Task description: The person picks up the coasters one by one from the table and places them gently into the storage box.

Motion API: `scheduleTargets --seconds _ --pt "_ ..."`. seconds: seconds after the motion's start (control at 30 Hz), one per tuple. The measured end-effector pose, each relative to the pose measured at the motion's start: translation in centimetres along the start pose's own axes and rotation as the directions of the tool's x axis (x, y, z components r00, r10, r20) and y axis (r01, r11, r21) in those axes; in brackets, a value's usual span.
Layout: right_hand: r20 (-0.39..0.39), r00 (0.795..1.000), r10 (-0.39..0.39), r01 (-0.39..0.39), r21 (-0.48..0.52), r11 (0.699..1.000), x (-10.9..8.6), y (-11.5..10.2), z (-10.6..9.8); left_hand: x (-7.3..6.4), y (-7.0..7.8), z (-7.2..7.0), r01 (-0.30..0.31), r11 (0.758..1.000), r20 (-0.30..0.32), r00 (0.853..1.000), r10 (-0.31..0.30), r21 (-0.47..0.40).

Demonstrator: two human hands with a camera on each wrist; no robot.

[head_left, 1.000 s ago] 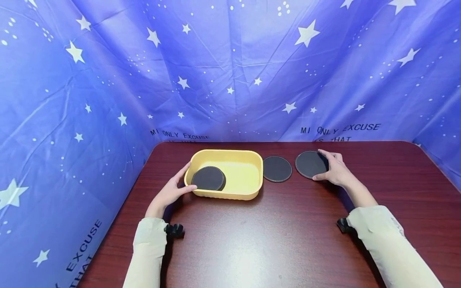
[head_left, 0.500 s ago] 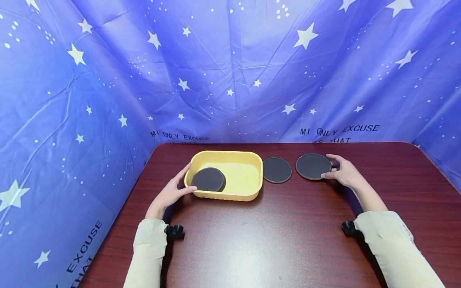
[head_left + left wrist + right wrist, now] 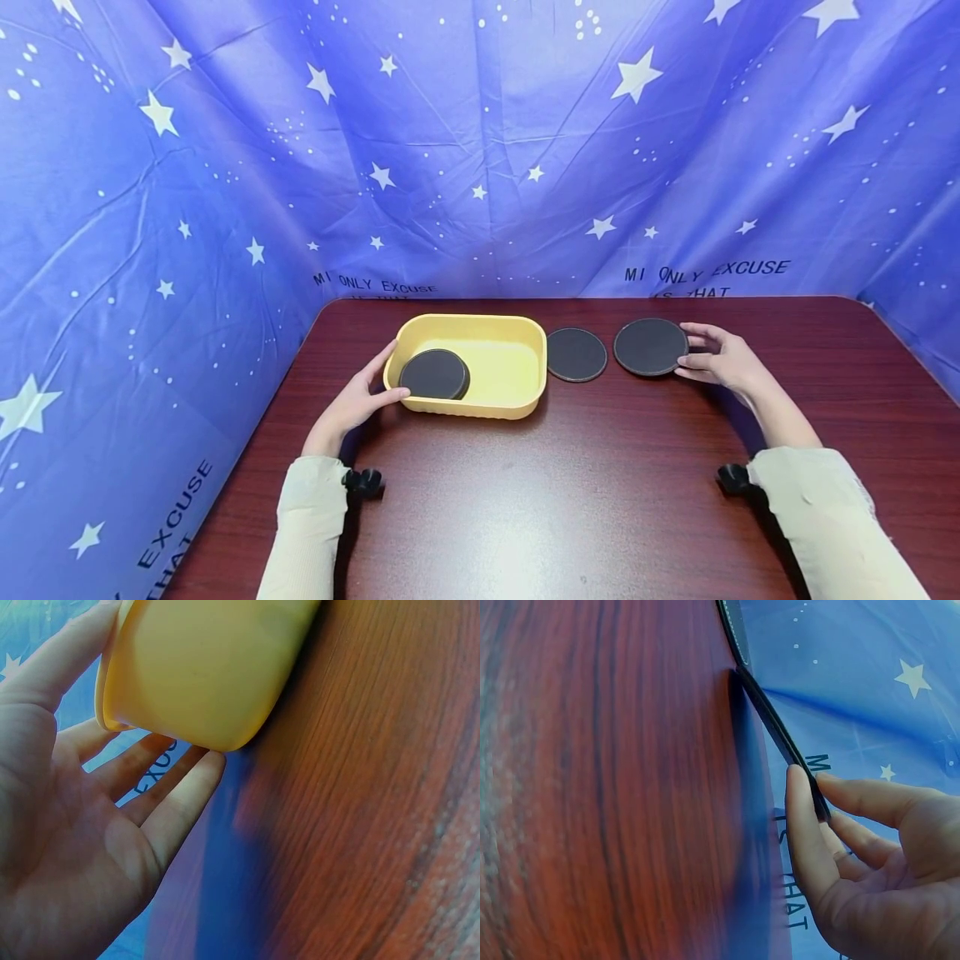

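A yellow rectangular storage bin [image 3: 510, 367] stands on the table. My left hand [image 3: 356, 402] grips its left end, thumb over the near rim and fingers along the outer wall [image 3: 202, 675]. Inside the bin, at its left, lies a round black coaster [image 3: 435, 372], thick enough at the edge that it may be a stack. A second black coaster [image 3: 577, 355] lies flat against the bin's right side. Farther right, my right hand [image 3: 726, 360] pinches the edge of a third coaster [image 3: 650, 347]. In the right wrist view this coaster [image 3: 780, 731] tilts, its held edge raised off the table.
The dark red wooden table [image 3: 480, 500] has a glossy top and ends at the back against a blue star-printed curtain [image 3: 480, 125]. More curtain hangs at the left and right sides. Black wrist mounts [image 3: 363, 482] sit at both cuffs.
My right hand has slid rightward from over the right coaster to its outer edge and now pinches it there, the edge lifted. The left hand and bin stay put.
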State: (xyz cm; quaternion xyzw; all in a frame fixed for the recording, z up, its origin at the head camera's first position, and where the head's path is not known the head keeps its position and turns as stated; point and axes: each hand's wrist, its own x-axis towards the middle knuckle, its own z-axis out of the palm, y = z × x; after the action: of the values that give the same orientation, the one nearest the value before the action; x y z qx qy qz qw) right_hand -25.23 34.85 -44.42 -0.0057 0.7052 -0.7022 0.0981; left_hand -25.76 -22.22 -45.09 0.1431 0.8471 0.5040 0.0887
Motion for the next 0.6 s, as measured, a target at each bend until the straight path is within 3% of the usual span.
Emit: scheduleTargets --seconds 0.23,0.6 --pt "0.022 0.998 -0.064 0.059 0.180 0.982 -0.50 -0.08 -0.01 -0.07 0.01 0.02 0.009 1.000 -0.005 1.000 -0.009 0.008" --pt "0.042 0.993 -0.107 0.095 0.232 0.968 -0.76 -0.45 0.44 0.03 -0.02 0.04 0.018 1.000 -0.008 1.000 -0.018 -0.003"
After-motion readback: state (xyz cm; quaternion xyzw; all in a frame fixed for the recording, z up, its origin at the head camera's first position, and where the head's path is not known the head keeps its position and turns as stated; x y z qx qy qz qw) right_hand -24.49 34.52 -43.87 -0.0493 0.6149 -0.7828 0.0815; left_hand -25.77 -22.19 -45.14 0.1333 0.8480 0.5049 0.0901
